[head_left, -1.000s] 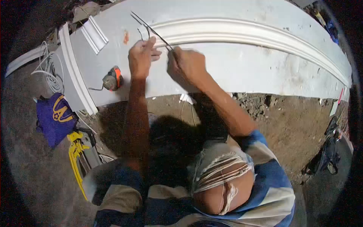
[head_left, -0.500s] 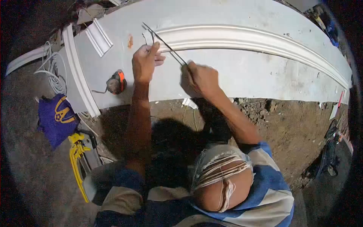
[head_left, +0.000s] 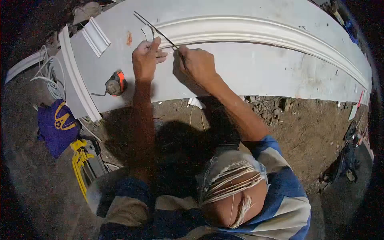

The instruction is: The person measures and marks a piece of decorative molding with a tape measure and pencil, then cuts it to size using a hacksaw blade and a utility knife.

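Closer to the left hand (head_left: 145,62) than before, the right hand (head_left: 198,66) is clenching a thin dark tool (head_left: 164,37) aslant over the end of the white moulding (head_left: 224,30) on the panel (head_left: 240,76). Half-curled, the left is seemingly steadying that end; its exact grip is staying unclear.

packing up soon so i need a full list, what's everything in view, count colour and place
board: 1, whitish, across top
mouldings: at least 4, white, board and left
tape measure: 1, grey-orange, board's left part
looped cord: 1, white, left
printed cloth: 1, purple-yellow, lower left
framed object: 1, yellow-grey, below cloth
thin item: count unclear, dark, at right hand
bundle: 1, black, right
soil: brown, below board
left hand: 1, bare, over board
right hand: 1, bare, gripping thin item
clothing: striped, blue-beige, bottom
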Motion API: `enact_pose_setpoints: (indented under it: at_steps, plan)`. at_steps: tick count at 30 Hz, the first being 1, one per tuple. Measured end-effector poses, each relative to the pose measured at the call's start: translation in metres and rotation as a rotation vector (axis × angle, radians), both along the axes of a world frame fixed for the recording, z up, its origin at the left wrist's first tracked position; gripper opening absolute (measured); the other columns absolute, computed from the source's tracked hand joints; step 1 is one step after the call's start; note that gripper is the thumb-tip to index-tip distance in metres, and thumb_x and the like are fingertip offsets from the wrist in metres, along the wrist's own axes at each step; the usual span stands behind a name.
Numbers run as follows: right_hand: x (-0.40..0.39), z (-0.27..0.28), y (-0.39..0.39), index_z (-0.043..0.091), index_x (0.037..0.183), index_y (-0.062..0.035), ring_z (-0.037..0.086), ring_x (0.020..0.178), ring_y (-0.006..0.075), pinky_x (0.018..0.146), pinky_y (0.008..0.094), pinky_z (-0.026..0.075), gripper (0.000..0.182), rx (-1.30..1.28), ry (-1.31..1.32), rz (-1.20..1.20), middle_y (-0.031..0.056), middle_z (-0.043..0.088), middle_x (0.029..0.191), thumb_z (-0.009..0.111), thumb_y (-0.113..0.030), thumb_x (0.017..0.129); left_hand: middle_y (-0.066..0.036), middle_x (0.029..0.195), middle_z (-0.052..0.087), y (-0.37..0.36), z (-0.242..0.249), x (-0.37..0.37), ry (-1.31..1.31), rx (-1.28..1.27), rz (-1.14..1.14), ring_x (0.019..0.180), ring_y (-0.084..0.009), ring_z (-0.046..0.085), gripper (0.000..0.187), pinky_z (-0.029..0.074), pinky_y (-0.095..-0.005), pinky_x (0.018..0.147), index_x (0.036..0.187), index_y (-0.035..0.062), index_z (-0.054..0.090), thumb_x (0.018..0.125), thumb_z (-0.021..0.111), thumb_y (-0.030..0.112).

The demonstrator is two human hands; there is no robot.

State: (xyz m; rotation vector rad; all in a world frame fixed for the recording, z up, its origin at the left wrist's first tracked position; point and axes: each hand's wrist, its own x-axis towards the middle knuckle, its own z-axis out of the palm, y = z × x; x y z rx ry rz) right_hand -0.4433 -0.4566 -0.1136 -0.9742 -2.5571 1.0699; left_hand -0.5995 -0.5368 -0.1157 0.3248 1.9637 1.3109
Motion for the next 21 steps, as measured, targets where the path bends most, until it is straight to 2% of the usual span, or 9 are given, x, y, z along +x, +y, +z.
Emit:
enact_pose_setpoints:
  at_steps: [2,4,6,8,10,12,15,19,21]
  plan:
    - [0.006,0.0,0.0,0.059,0.088,-0.0067,0.064,0.062,0.0384,0.056,0.0502,0.05,0.017,-0.027,0.038,-0.008,0.0188,0.063,0.065,0.055,-0.023,0.085,-0.015,0.077,0.064,0.0,0.001,-0.001,-0.027,-0.025,0.018,0.066,-0.0199,0.067,0.042,0.057,-0.0287,0.06,0.092,-0.0062,0.058,0.088,0.07,0.034]
    - [0.026,0.004,-0.004,0.06,0.087,-0.0072,0.064,0.062,0.0388,0.056,0.0498,0.05,0.016,-0.079,-0.061,0.009,0.0193,0.062,0.065,0.054,-0.023,0.085,-0.014,0.077,0.064,0.003,0.007,0.001,0.006,-0.098,0.024,0.065,-0.0194,0.067,0.041,0.057,-0.0285,0.059,0.092,-0.0059,0.058,0.088,0.069,0.034]
    - [0.031,0.006,-0.003,0.059,0.088,-0.0062,0.064,0.062,0.0389,0.057,0.0501,0.05,0.017,-0.15,-0.044,0.009,0.0193,0.062,0.065,0.054,-0.022,0.085,-0.013,0.076,0.063,-0.001,0.0,-0.002,-0.005,-0.034,0.009,0.064,-0.0191,0.066,0.042,0.056,-0.0286,0.058,0.092,-0.0058,0.057,0.089,0.069,0.035]
    - [0.014,-0.006,-0.003,0.058,0.091,-0.0086,0.064,0.063,0.0378,0.056,0.0484,0.05,0.014,-0.008,0.083,0.017,0.0165,0.064,0.067,0.057,-0.022,0.088,-0.012,0.075,0.062,0.0,0.0,0.001,0.021,-0.045,0.021,0.065,-0.0192,0.067,0.043,0.057,-0.0291,0.058,0.091,-0.0054,0.057,0.089,0.069,0.036]
    - [-0.011,0.001,0.005,0.058,0.089,-0.0095,0.064,0.064,0.0376,0.055,0.048,0.049,0.016,-0.006,-0.114,0.044,0.0143,0.064,0.067,0.053,-0.025,0.09,-0.011,0.074,0.061,-0.001,0.002,0.003,0.001,-0.01,-0.016,0.065,-0.0193,0.067,0.043,0.057,-0.0298,0.058,0.09,-0.005,0.057,0.088,0.069,0.036]
    - [0.005,-0.016,-0.002,0.058,0.089,-0.0097,0.064,0.063,0.0377,0.055,0.0479,0.049,0.018,0.023,0.05,0.009,0.015,0.063,0.065,0.053,-0.027,0.09,-0.012,0.075,0.061,0.0,0.005,0.002,-0.001,-0.031,0.009,0.066,-0.0195,0.067,0.042,0.057,-0.03,0.059,0.089,-0.0048,0.057,0.088,0.069,0.036]
    - [0.041,0.006,-0.008,0.058,0.089,-0.0103,0.063,0.062,0.0369,0.054,0.0481,0.048,0.016,-0.14,-0.063,0.004,0.0144,0.063,0.065,0.057,-0.027,0.087,-0.013,0.076,0.062,0.006,0.007,-0.002,0.009,-0.038,0.009,0.066,-0.0199,0.067,0.043,0.057,-0.0301,0.059,0.09,-0.0054,0.057,0.088,0.069,0.036]
    - [0.005,-0.005,-0.002,0.058,0.09,-0.0093,0.063,0.062,0.0388,0.055,0.0479,0.049,0.016,-0.01,0.062,0.013,0.0167,0.062,0.064,0.057,-0.024,0.086,-0.013,0.077,0.062,-0.002,0.001,0.002,-0.005,-0.047,0.005,0.067,-0.0202,0.068,0.042,0.057,-0.0298,0.058,0.09,-0.0054,0.057,0.089,0.068,0.036]
    - [0.005,-0.003,-0.001,0.058,0.09,-0.0078,0.064,0.064,0.0375,0.056,0.0486,0.05,0.017,0.001,-0.024,0.019,0.0179,0.063,0.067,0.058,-0.024,0.084,-0.013,0.077,0.062,-0.003,0.0,0.002,-0.016,-0.019,0.005,0.067,-0.0205,0.068,0.042,0.057,-0.0296,0.058,0.091,-0.0055,0.057,0.089,0.067,0.035]
